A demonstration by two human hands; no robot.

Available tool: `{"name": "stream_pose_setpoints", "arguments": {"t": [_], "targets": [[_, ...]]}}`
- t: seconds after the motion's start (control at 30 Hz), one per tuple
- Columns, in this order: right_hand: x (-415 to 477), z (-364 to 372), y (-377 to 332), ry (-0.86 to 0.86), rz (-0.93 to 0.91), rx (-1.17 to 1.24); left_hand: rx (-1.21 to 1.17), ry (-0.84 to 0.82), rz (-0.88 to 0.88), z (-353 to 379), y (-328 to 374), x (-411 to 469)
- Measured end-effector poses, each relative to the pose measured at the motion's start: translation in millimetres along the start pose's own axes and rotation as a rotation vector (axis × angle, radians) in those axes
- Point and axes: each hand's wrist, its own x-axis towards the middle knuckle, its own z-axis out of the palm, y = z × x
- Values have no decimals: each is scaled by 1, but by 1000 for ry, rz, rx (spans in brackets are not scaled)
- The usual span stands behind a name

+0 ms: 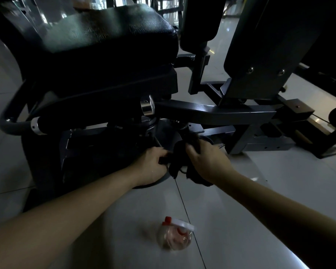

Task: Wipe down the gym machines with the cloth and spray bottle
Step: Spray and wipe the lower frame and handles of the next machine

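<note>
The cloth [177,162] is black. The bottle [175,236], near on the floor [260,191], is clear with a pinkish tint, a white spray head and a red nozzle and trigger. The seat [105,30] is black with a fine grained, leather-like pattern. The frame [221,111] is dark grey. A cap [147,107] under the seat and a band [36,126] at the left are shiny silver. The floor is pale grey tile crossed by thin dark joint lines.

A pale, glossy tiled floor [279,167] spread from three round to nine o'clock. A dark grout line [185,210] ran from centre toward six o'clock.
</note>
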Motion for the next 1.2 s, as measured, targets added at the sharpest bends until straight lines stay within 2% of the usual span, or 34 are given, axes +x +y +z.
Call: {"name": "stream_pose_setpoints", "arguments": {"t": [0.13,0.23,0.33,0.43,0.57,0.63,0.7,0.77,0.87,0.93,1.1,1.2], "targets": [[-9,-3,6,58,-364,-504,-18,-5,-14,-1,3,0],[-1,-9,9,93,-398,-587,-20,-10,-38,-1,3,1],[2,-1,5,97,-291,-394,-28,1,-23,-1,4,0],[9,-3,-3,-8,-92,-188,-36,-3,1,0,1,1],[9,-12,-5,-62,224,437,-32,-8,-7,-2,6,-2],[-1,-8,-4,-5,227,518,-49,-25,-2,-2,8,-5],[-12,1,0,39,154,538,-46,-26,-10,-3,9,-6],[-25,8,9,50,4,460,-56,-16,-32,-2,7,-3],[-36,13,24,69,-275,123,-71,-15,-62,-3,5,-1],[-32,12,28,110,-365,-84,-67,-27,-70,-1,5,-2],[-3,5,6,213,-352,-462,-15,-15,-124,0,4,-2],[9,-2,-8,91,-160,-235,-23,-21,-107,1,1,-3]]}}
